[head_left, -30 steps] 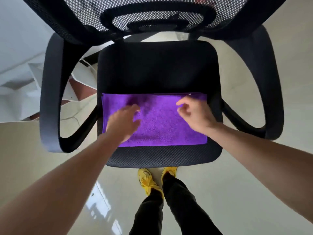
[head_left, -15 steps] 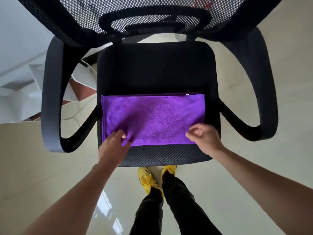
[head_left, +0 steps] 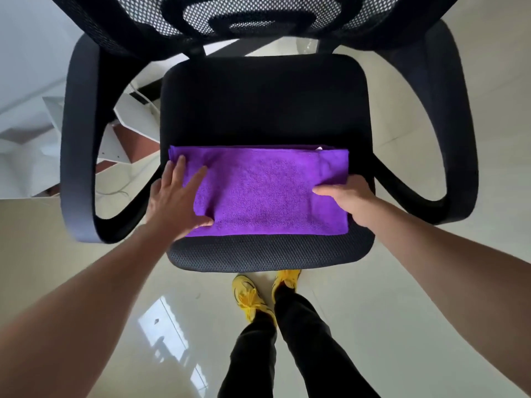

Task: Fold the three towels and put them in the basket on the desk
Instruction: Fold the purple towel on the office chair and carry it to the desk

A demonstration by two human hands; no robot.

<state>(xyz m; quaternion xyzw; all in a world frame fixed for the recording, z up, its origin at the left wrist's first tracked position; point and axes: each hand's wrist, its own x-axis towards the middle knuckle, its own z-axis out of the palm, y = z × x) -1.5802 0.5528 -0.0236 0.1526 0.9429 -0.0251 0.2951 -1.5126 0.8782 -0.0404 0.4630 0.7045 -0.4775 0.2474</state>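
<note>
purple towel (head_left: pixel 267 193) being pressed flat on the chair seat (head_left: pixel 263 101), left hand (head_left: pixel 175 201) spread open on its left end, right end being pinched by right hand (head_left: pixel 349 198)

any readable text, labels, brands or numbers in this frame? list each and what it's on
None readable.
Purple towel: a small white tag shows at its far right edge, too small to read.
Yellow shoes: no legible mark.
Chair seat: no lettering visible.
</note>
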